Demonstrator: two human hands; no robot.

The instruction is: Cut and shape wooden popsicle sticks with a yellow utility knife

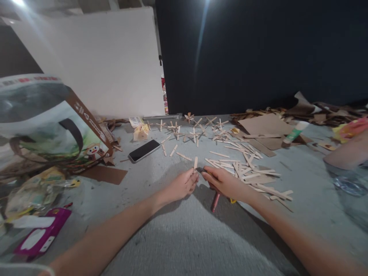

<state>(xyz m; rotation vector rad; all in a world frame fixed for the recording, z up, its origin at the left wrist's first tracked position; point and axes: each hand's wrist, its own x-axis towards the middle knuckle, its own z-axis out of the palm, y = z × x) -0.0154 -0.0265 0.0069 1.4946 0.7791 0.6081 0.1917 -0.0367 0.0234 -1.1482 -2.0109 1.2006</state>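
Between the fingertips of my left hand (184, 183) stands a wooden craft stick (196, 162), held upright. My right hand (221, 180) grips a utility knife; its dark blade end (200, 169) meets or nearly meets the stick, and most of its handle is hidden by the palm. Below that hand a reddish pen-like rod (215, 202) and a bit of yellow (232, 200) show; I cannot tell whether either is held. Loose craft sticks (253, 172) lie piled just to the right. Beyond both hands are sticks joined in star shapes (194, 134).
A black phone (144, 150) lies left of the sticks. Farther left are a large printed bag (86, 142) and a magenta case (43, 234). On the right lie cardboard sheets (261, 128), a glue stick (295, 132) and another person's arm (347, 151). White and black boards close off the back.
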